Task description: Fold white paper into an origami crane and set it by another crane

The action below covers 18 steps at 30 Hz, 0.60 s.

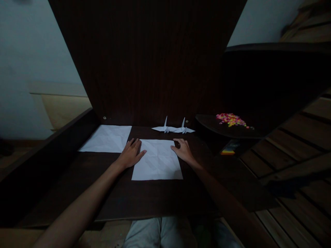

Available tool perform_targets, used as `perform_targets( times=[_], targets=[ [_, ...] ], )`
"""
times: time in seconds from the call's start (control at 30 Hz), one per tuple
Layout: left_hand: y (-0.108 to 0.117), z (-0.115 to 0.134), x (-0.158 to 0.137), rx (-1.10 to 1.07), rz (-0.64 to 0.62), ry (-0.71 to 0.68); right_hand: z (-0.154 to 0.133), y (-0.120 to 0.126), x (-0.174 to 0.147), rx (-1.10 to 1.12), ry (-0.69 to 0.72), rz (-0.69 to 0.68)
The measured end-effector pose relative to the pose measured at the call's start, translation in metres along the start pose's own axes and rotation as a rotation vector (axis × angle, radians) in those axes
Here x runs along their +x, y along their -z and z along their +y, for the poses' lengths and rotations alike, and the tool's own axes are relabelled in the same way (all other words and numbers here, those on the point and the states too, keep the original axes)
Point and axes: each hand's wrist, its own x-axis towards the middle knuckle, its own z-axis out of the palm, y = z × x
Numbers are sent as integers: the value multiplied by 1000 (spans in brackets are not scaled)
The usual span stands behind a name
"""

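A creased square sheet of white paper (158, 162) lies flat on the dark wooden desk in front of me. On its left edge rests my left hand (131, 154), fingers spread and thumb over the paper. My right hand (183, 151) touches the upper right corner, its thumb and fingers apart. Another creased white sheet (104, 138) lies to the left, near my left fingertips. Behind the middle sheet, two folded white paper cranes (166, 129) stand side by side with their wings touching or overlapping.
A low side shelf (207, 123) at the right bears a heap of small colourful pieces (231, 119). Beneath it sits a dark item with a rainbow-coloured edge (228, 152). A tall back panel (155, 69) and a raised left side board (51, 143) border the desk (155, 199).
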Motion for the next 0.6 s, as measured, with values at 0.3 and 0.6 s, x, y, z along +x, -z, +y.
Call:
perform_targets(
  times=[0.3,0.6],
  targets=[
    [-1,3,1,-100,14,-63,1,1,0,246,31,-49],
    [6,11,-2,-207,59,-77,6,1,5,556,22,-60]
  ],
)
